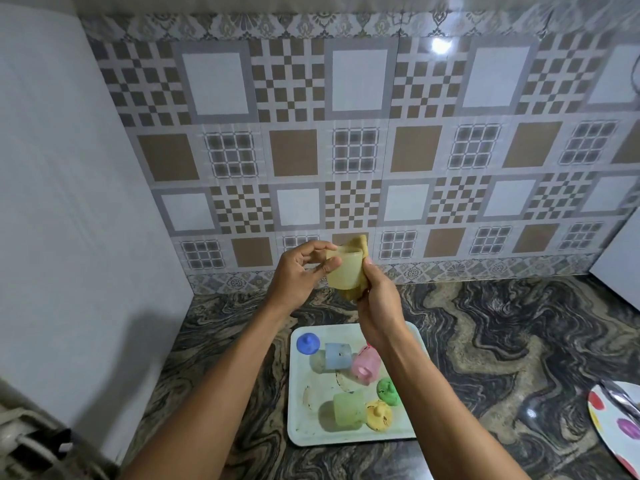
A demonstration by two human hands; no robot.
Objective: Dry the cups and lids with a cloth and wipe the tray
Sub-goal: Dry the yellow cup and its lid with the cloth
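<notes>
- The left forearm (214,386) and right forearm (446,386) are nearest. The left one passes the tray's left side, and the right one crosses above its right rim.
- The marbled worktop (502,327) carries the tray. It is widest and bare to the tray's right and narrower to its left. A bare band runs behind the tray to the tiled wall (346,140).
- A white panel (69,185) closes off the room to the left of the tray.
- The white tray (293,393) lies flat with all of its left rim and near rim showing. Its middle left is bare and stained.
- A spotted plate (609,420) lies well to the right of the tray, cut off by the picture's edge.
- The right hand (379,306), raised above the tray's far edge, has its fingers closed on a yellow cloth (356,245).
- The left hand (298,275), beside the right hand, curls its thumb and fingers round a pale yellow cup (344,270). The cloth wraps the cup's right side and underside.
- On the tray there is a blue cup (337,355) toward the far side, with a pink cup (366,365) touching it on the right. A pale green cup (348,410) is near the front rim.
- A blue lid (306,344) sits in the tray's far left corner. A green lid (388,391) and a yellow lid (379,415) are by its right side.
</notes>
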